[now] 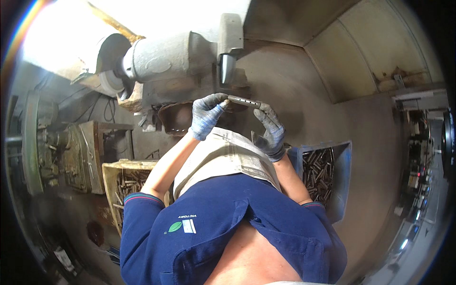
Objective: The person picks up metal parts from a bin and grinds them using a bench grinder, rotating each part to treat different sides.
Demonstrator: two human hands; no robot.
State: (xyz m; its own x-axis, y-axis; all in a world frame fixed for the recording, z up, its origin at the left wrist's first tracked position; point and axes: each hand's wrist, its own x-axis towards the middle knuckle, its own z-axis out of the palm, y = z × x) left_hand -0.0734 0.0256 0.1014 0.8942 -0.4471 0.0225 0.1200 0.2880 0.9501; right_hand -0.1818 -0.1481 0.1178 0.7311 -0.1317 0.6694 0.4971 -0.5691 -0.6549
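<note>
Both my hands wear grey-blue work gloves and are raised in front of the machine. A short grey metal tube (244, 101) with a row of small dark holes lies nearly level between them. My left hand (207, 115) is closed on the tube's left end, thumb and fingers pinching it. At the other end, the fingers of my right hand (270, 129) are bent against the tube, while its thumb stands away below. Just above the tube is a grinding machine's grey head (231, 35), with a smooth metal face pointing down.
To my right stands a blue bin (346, 183) full of dark metal tubes. A yellowish bin (110, 190) on the left holds similar pieces. Newspaper-like sheet (228, 152) covers my lap. An old machine (85, 152) stands far left; a metal cabinet (361, 52) is at the back right.
</note>
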